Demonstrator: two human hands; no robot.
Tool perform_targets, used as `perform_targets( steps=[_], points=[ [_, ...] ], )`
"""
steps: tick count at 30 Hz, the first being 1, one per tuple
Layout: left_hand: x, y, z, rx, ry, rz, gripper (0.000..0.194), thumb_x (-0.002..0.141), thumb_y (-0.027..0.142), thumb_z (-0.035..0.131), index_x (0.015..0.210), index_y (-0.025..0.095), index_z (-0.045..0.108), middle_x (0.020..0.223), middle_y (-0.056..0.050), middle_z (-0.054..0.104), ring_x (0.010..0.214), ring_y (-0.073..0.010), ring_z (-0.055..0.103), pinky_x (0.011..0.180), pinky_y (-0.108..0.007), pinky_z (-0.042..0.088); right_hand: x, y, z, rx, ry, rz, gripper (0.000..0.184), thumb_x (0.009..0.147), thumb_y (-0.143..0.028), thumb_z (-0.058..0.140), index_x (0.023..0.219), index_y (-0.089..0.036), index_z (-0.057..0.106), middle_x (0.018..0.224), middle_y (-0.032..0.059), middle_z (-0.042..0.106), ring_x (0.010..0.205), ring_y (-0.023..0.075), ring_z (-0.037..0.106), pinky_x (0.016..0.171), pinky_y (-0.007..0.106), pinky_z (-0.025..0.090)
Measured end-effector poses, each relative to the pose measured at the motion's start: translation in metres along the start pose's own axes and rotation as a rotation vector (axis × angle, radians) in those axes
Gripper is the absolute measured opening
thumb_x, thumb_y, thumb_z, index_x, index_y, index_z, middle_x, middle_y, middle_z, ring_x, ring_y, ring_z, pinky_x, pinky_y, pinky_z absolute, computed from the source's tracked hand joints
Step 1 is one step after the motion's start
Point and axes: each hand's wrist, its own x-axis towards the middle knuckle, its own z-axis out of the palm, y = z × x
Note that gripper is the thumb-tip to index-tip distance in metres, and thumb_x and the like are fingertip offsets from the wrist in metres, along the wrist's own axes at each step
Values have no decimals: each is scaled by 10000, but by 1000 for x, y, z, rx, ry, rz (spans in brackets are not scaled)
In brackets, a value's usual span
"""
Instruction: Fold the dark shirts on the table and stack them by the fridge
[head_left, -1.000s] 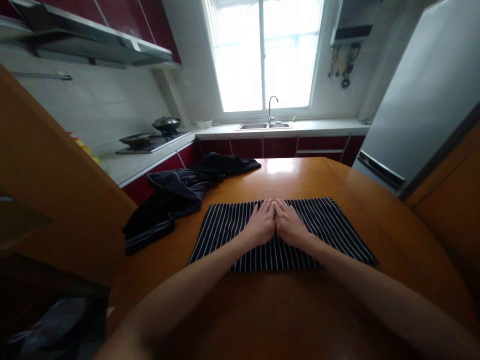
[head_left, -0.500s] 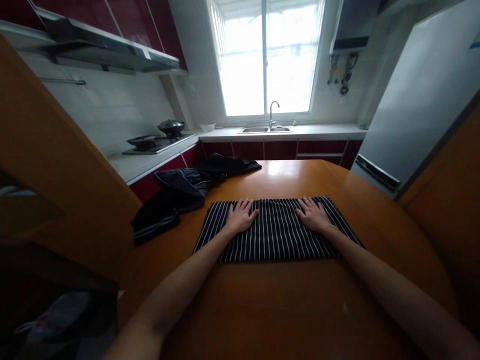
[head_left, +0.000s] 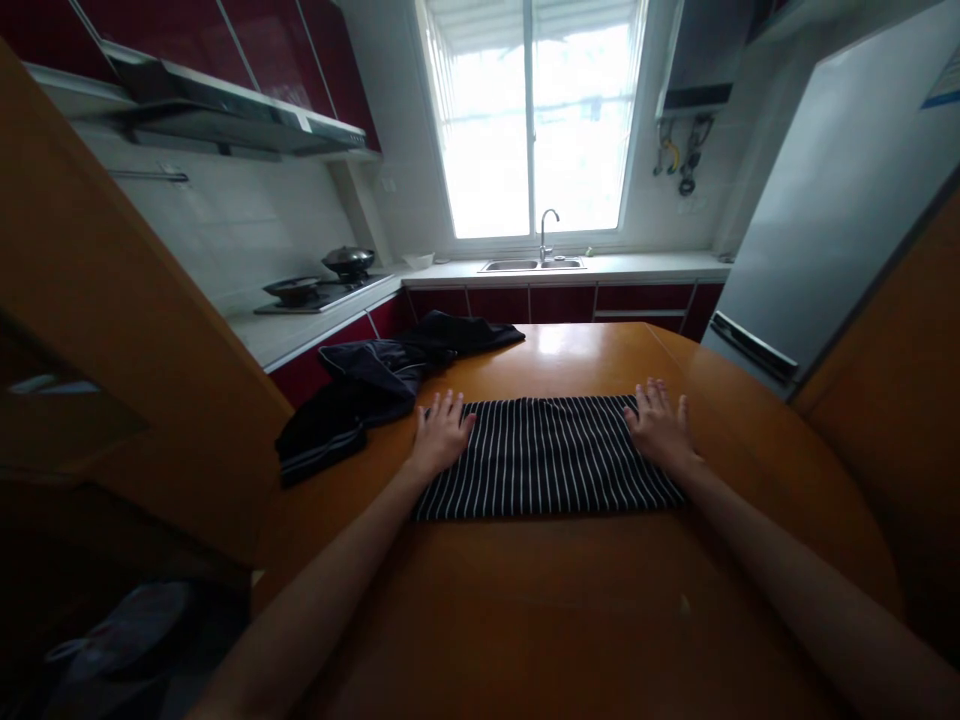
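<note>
A folded black cloth with thin white stripes [head_left: 547,458] lies flat on an orange wooden table [head_left: 570,620]. My left hand [head_left: 441,432] rests palm down on the cloth's left end, fingers spread and open. My right hand [head_left: 660,425] lies flat on the cloth's right end, fingers stretched out too. Neither hand holds anything.
A heap of dark clothing [head_left: 375,380] lies at the table's far left corner. Beyond it are a counter with a stove and pans [head_left: 319,290], a sink [head_left: 532,264] under a window, and a grey fridge [head_left: 832,200] at the right. An orange wooden panel [head_left: 112,330] stands at left.
My hands started together at the cloth's middle and have slid apart, the left to the left end and the right to the right end, staying flat on the cloth.
</note>
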Motion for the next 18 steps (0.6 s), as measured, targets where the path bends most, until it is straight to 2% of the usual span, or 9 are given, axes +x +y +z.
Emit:
perform_targets(
  steps=[2, 4, 6, 8, 12, 15, 18],
  points=[
    [-21, 38, -1, -47, 11, 220, 622, 1041, 520, 218, 1549, 184, 343, 1628, -93, 260, 1518, -289, 170, 1211, -562, 139, -17, -38, -7, 49, 45, -177, 610, 1023, -384, 230, 1519, -56, 367, 1630, 170, 232, 1527, 267, 107, 1205, 545, 32],
    [-42, 71, 4, -106, -47, 378, 613, 1040, 535, 228, 1558, 220, 318, 1630, -59, 261, 1522, -258, 162, 1216, -542, 150, -39, -75, -8, 121, -17, -373, 591, 1018, -371, 252, 1536, -107, 356, 1640, 121, 223, 1528, 236, 116, 1217, 498, 82],
    [-58, 90, 12, -132, -98, 438, 614, 1040, 531, 248, 1566, 219, 297, 1632, -59, 251, 1523, -260, 158, 1216, -551, 140, -60, -99, -4, 174, -116, -504, 595, 1010, -385, 287, 1547, -133, 343, 1640, 104, 223, 1526, 230, 135, 1218, 485, 122],
    [-67, 95, 17, -140, -133, 435, 618, 1039, 525, 266, 1572, 212, 281, 1636, -65, 233, 1524, -269, 150, 1216, -555, 135, -74, -107, 2, 202, -202, -556, 611, 1006, -424, 314, 1552, -150, 335, 1634, 107, 233, 1520, 237, 163, 1214, 493, 142],
    [-72, 71, 12, -159, -182, 386, 646, 1028, 573, 269, 1585, 248, 239, 1647, -50, 200, 1527, -267, 129, 1220, -523, 145, -74, -89, 11, 211, -261, -496, 685, 993, -584, 313, 1563, -205, 317, 1640, 100, 215, 1520, 252, 157, 1209, 511, 156],
    [-74, 37, 4, -146, -211, 313, 664, 1019, 612, 241, 1589, 273, 218, 1653, -35, 173, 1530, -256, 113, 1221, -521, 130, -61, -67, 13, 173, -291, -393, 703, 993, -619, 259, 1560, -207, 324, 1638, 95, 228, 1521, 250, 152, 1208, 509, 157],
    [-78, -4, -2, -77, -228, 154, 653, 1021, 597, 245, 1580, 260, 254, 1653, -42, 169, 1530, -265, 115, 1213, -547, 120, -48, -48, 18, 118, -314, -280, 678, 1000, -585, 252, 1548, -200, 354, 1637, 102, 237, 1521, 254, 156, 1207, 517, 145]
  ],
)
